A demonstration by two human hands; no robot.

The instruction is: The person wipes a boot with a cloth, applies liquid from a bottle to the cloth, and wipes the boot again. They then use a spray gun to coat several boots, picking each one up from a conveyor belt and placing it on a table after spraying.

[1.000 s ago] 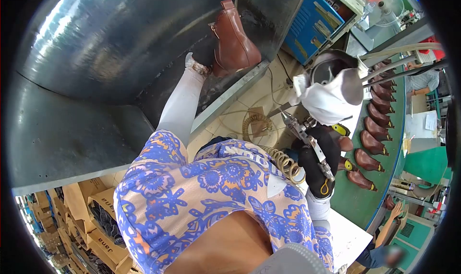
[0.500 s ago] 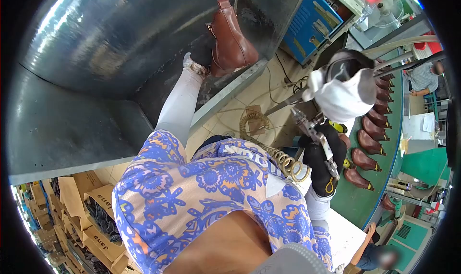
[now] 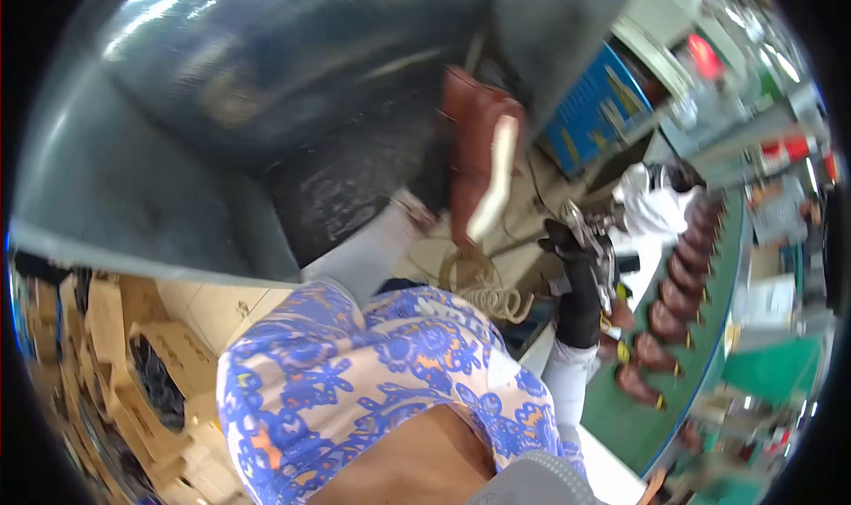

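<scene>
In the head view, my left hand (image 3: pixel 418 213), partly hidden and blurred, is closed on a brown leather boot (image 3: pixel 479 142). The boot hangs inside a grey metal booth (image 3: pixel 355 186), its pale sole edge turned into view. My right hand (image 3: pixel 576 279), in a black glove, grips a metal spray gun (image 3: pixel 603 244), which has a coiled hose (image 3: pixel 492 301) nearby. Just beyond the gun is a white cloth bundle (image 3: pixel 651 199) with something dark at its top.
Several brown shoe pieces (image 3: pixel 669 323) line a green bench (image 3: pixel 629 425) on the right. A blue cabinet (image 3: pixel 598 106) stands behind the booth. Cardboard boxes (image 3: pixel 191 363) holding dark items are at lower left. Another person's hand (image 3: pixel 654 485) shows at the bench's lower edge.
The boot has moved right and turned, bringing its pale sole edge into view. My left hand has moved with it. My right hand and the spray gun appear slightly shifted as the view moved.
</scene>
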